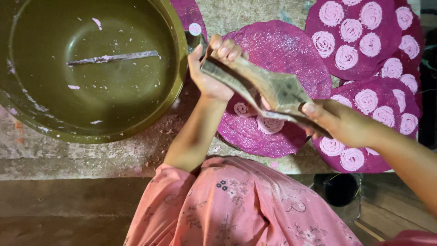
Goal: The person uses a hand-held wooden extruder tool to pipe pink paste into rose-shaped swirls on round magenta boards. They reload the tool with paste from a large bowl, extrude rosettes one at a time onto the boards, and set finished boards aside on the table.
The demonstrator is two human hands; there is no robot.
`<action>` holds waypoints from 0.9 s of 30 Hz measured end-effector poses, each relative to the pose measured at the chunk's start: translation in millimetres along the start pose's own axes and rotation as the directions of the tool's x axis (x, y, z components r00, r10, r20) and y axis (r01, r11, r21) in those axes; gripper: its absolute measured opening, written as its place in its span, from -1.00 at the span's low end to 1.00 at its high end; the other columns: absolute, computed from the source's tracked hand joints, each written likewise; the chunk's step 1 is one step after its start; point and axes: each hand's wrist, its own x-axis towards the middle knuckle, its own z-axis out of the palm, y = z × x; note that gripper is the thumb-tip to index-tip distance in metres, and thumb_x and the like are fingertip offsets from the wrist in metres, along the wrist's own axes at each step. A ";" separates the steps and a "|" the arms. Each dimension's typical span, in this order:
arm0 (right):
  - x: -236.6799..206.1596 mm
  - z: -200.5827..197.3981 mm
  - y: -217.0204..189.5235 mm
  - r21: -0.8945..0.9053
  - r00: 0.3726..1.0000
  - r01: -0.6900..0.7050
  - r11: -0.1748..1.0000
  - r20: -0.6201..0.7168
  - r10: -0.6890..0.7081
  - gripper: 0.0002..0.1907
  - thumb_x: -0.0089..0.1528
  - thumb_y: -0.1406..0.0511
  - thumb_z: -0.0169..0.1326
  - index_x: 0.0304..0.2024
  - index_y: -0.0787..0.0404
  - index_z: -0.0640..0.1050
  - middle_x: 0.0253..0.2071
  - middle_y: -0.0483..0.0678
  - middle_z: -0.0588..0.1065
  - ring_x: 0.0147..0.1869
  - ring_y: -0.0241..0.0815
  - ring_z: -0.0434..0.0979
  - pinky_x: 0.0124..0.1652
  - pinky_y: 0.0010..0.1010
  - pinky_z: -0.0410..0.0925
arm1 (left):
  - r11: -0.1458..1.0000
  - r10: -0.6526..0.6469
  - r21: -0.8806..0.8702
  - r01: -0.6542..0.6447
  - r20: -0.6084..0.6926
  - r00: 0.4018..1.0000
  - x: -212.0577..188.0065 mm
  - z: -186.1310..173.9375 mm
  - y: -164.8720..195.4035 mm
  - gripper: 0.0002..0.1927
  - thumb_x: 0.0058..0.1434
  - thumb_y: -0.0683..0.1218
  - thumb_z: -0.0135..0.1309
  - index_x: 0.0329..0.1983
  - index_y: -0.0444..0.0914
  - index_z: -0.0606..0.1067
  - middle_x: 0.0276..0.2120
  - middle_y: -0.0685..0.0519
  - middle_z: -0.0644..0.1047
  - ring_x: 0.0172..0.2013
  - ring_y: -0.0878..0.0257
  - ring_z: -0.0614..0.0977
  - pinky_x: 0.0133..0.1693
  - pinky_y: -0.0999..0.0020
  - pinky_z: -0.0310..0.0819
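The big green bowl (91,68) blocks the left side and round pink mats (273,54) laden with coiled dough (346,57) crowd the right, leaving bare floor (68,159) only along the near edge.

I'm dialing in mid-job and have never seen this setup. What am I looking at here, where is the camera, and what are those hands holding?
There is one picture, from a camera worn on the person's head, looking straight down at their own two bare hands. No machine is involved. The left hand and right hand together grip a wooden press with two long handles, held above a round magenta woven mat. Pale pink coils of squeezed dough lie on that mat under the press, and more coils fill the mats to the right. To the left stands a big olive-green basin, nearly empty, with a flat stick smeared with pink dough lying inside. The pink flowered cloth below is the person's clothing.
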 end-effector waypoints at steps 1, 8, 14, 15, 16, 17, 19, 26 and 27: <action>1.5 -3.9 -1.7 -0.018 0.999 0.014 1.000 -0.047 -0.014 -0.21 0.26 -0.23 -0.41 -0.46 0.22 0.56 -0.58 -0.04 0.49 -0.47 -0.16 0.48 -0.40 -0.26 0.38 | 1.000 0.009 0.015 -0.010 0.049 0.999 4.5 0.3 -0.6 -0.65 0.35 0.20 -0.25 -0.27 -0.11 0.37 -0.38 0.14 0.44 -0.24 0.25 0.47 -0.05 0.23 0.45; 12.7 23.1 -14.2 0.130 0.986 0.166 0.978 -0.055 -0.160 -0.22 0.27 -0.27 -0.40 -0.43 0.21 0.50 -0.56 -0.07 0.49 -0.47 -0.21 0.52 -0.43 -0.36 0.42 | 0.987 0.002 0.157 -0.027 0.155 0.988 6.1 6.4 31.4 -0.63 0.42 0.22 -0.24 -0.24 -0.11 0.38 -0.35 0.16 0.46 -0.24 0.27 0.49 -0.09 0.24 0.43; -8.6 0.7 -1.2 0.018 0.996 -0.089 0.996 0.022 0.089 -0.11 0.22 -0.34 -0.42 -0.54 0.24 0.54 -0.65 -0.02 0.48 -0.55 -0.15 0.47 -0.48 -0.27 0.35 | 1.000 0.010 0.007 -0.010 -0.008 1.000 0.2 -4.0 -6.7 -0.64 0.33 0.22 -0.22 -0.30 -0.11 0.38 -0.43 0.13 0.44 -0.31 0.24 0.49 -0.11 0.22 0.46; -6.3 -3.6 0.2 0.023 0.999 -0.047 0.999 -0.019 0.048 -0.13 0.23 -0.33 -0.42 -0.53 0.24 0.53 -0.64 -0.02 0.48 -0.55 -0.16 0.47 -0.47 -0.28 0.35 | 0.999 -0.004 -0.032 0.003 -0.050 0.999 4.7 -4.9 -10.5 -0.65 0.29 0.21 -0.22 -0.32 -0.12 0.37 -0.45 0.14 0.43 -0.33 0.23 0.49 -0.12 0.22 0.45; -2.3 -6.6 0.8 0.029 0.998 -0.004 1.000 -0.061 0.006 -0.14 0.24 -0.31 -0.41 -0.52 0.24 0.53 -0.63 -0.03 0.47 -0.54 -0.16 0.46 -0.47 -0.29 0.34 | 1.000 0.012 -0.004 -0.012 -0.010 1.000 10.9 -4.8 -10.1 -0.64 0.30 0.22 -0.22 -0.31 -0.12 0.37 -0.44 0.14 0.44 -0.32 0.24 0.49 -0.12 0.22 0.44; 2.5 -7.5 0.9 0.034 0.994 0.039 0.999 -0.105 -0.035 -0.16 0.25 -0.30 -0.40 -0.51 0.25 0.52 -0.63 -0.03 0.47 -0.53 -0.17 0.46 -0.46 -0.29 0.34 | 0.999 0.024 0.024 -0.025 0.032 0.999 18.9 -4.0 -8.2 -0.63 0.31 0.22 -0.22 -0.31 -0.13 0.38 -0.43 0.14 0.44 -0.31 0.25 0.48 -0.13 0.22 0.44; 14.2 -1.8 -1.4 0.018 0.987 0.112 0.994 -0.117 -0.109 -0.13 0.28 -0.30 -0.43 -0.55 0.26 0.49 -0.64 -0.03 0.45 -0.55 -0.19 0.47 -0.46 -0.32 0.36 | 0.997 0.024 0.075 -0.031 0.097 0.995 27.6 0.0 1.0 -0.62 0.36 0.21 -0.23 -0.29 -0.14 0.39 -0.41 0.15 0.44 -0.29 0.26 0.48 -0.15 0.25 0.42; 10.2 34.2 -9.7 0.240 0.991 0.135 0.961 -0.030 -0.132 -0.22 0.31 -0.24 -0.35 -0.48 0.28 0.49 -0.60 -0.04 0.45 -0.55 -0.22 0.44 -0.48 -0.32 0.37 | 0.987 0.033 0.157 -0.029 -0.023 0.999 -0.1 8.9 31.0 -0.60 0.36 0.23 -0.26 -0.30 -0.15 0.37 -0.43 0.13 0.42 -0.33 0.24 0.46 -0.25 0.28 0.38; 5.4 33.5 -8.8 0.239 0.997 0.079 0.968 -0.013 -0.078 -0.22 0.31 -0.23 -0.36 -0.49 0.29 0.49 -0.60 -0.04 0.45 -0.56 -0.22 0.44 -0.49 -0.32 0.37 | 0.989 0.044 0.141 -0.036 -0.050 0.998 -4.6 7.7 24.8 -0.60 0.37 0.23 -0.26 -0.29 -0.15 0.37 -0.43 0.13 0.41 -0.33 0.24 0.46 -0.28 0.30 0.37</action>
